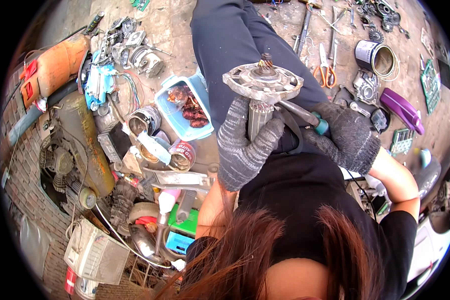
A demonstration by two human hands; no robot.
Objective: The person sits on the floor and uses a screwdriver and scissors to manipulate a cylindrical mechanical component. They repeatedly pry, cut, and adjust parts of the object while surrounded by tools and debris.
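A rotor (259, 121) stands in the left hand (241, 152), apparently between thumb and fingers.

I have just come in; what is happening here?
A person in grey gloves is handling a metal part with a broad flange. The left hand grips it below the flange; the right hand holds a rod-like tool, its end near the flange. A blue tub of copper-coloured coils stands left of the legs.
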